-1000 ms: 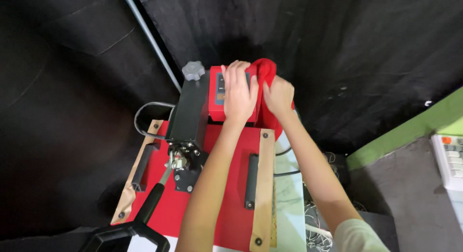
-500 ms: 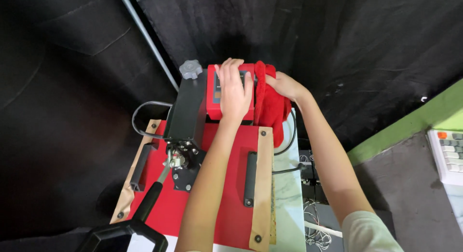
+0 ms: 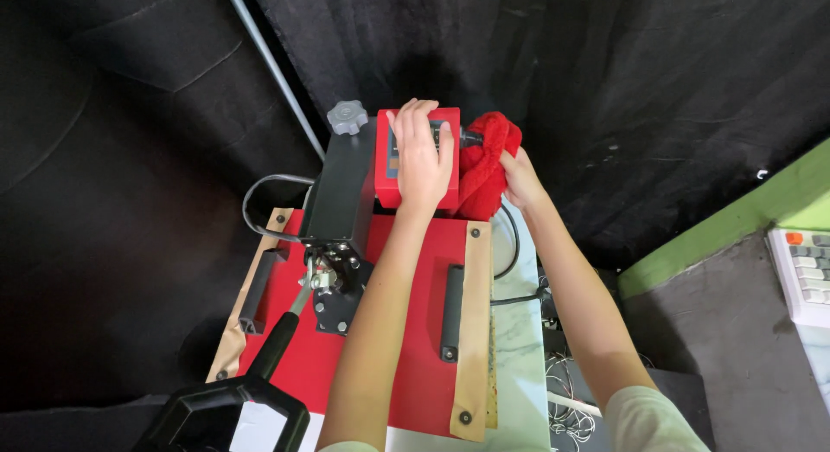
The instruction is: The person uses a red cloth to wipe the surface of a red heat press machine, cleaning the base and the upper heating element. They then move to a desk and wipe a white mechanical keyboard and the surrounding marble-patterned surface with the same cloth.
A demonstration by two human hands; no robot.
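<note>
Left hand: we lay our left hand [image 3: 424, 158] flat on top of the red control box [image 3: 415, 162], fingers spread and pointing to twelve o'clock. The palm presses down and grasps nothing; it seems placed there to steady the box while the other hand works at its side.

Right hand: our right hand [image 3: 519, 177] is clenched around a bunched red cloth [image 3: 484, 162], fingers curled into the folds. The cloth is pushed against the box's three o'clock face, touching it, as for wiping.

Cloth: a soft red bundle, wadded rather than spread, just beside a small dark knob at the box's upper right corner.

Press: the red heat press [image 3: 424, 331] lies at six o'clock from the box, closed flat, with tan strips along both long edges and a black handle bar [image 3: 450, 312] on the right.

Lever: the long black lever [image 3: 268, 352] runs down toward seven o'clock, untouched.

Grey knob: the grey knob [image 3: 347, 117] stands at nine o'clock from the box, near but apart from our left hand.

Surroundings: black cloth backdrop behind; a keyboard [image 3: 804, 275] at the far right edge.
</note>
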